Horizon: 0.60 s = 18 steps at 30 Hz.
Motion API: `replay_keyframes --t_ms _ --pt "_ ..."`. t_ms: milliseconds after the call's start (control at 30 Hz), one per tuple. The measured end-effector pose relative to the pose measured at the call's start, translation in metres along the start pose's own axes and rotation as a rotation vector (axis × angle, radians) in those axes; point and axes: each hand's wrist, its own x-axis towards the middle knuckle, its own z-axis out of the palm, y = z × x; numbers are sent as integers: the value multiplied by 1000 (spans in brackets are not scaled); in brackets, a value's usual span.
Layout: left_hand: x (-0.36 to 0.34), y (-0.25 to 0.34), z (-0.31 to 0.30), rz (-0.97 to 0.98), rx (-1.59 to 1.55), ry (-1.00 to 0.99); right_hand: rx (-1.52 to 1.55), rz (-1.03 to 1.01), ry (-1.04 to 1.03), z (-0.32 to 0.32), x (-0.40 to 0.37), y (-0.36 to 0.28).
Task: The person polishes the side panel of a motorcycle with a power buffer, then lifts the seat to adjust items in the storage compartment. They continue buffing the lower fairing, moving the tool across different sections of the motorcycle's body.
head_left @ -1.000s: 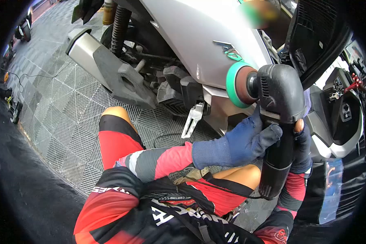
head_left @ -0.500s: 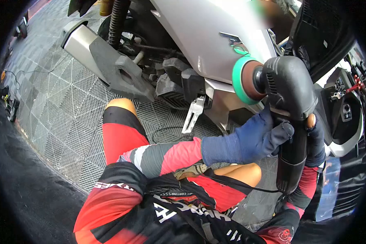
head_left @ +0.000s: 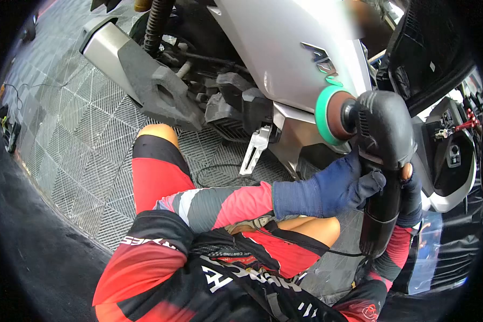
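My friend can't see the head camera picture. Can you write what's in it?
Two hands in dark-blue gloves hold a black power polisher, its round green-and-brown pad beside a shiny silver motorbike panel; whether they touch is unclear. Grey ridged floor tiles lie below.

Seemingly "CORTING" in small print (head_left: 228, 254) on shirt (head_left: 198, 287)

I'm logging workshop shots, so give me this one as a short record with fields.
Tool: black power tool, cord at its handle's lower end
Pad: green and brown disc, facing the silver panel; contact cannot be told
Left hand: blue-gloved, gripping the handle
Right hand: gloved, on the handle's other side, one bare fingertip showing
Emblem: on the panel, just above the pad in the picture
Floor: grey grid tiles
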Motion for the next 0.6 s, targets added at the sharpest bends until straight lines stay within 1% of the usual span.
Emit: replay_keyframes --t_ms 33,67,133,233,367,433,467,533,600 --pt "-1 1 -1 -77 -61 -13 -1 -1 8 -2 -2 3" --pt "-1 -1 -2 -71 -58 -6 3 -1 14 -3 -3 5" --pt "-1 -11 -4 117 103 -20 3 -4 26 -7 -6 9" --pt "-3 -16 -8 145 155 -50 10 -9 46 -13 -8 12" --pt "-3 -5 -15 156 187 -79 20 -25 69 -19 -9 18" --pt "-3 6 -14 81 80 -17 26 -30 84 -21 -8 21" --pt "-4 5 -13 80 81 -15 31 -33 91 -23 -9 23" --pt "-6 3 -10 83 104 51 39 -42 112 -28 -11 27" --pt "-3 -2 -11 114 109 28 46 -59 141 -35 -13 31"
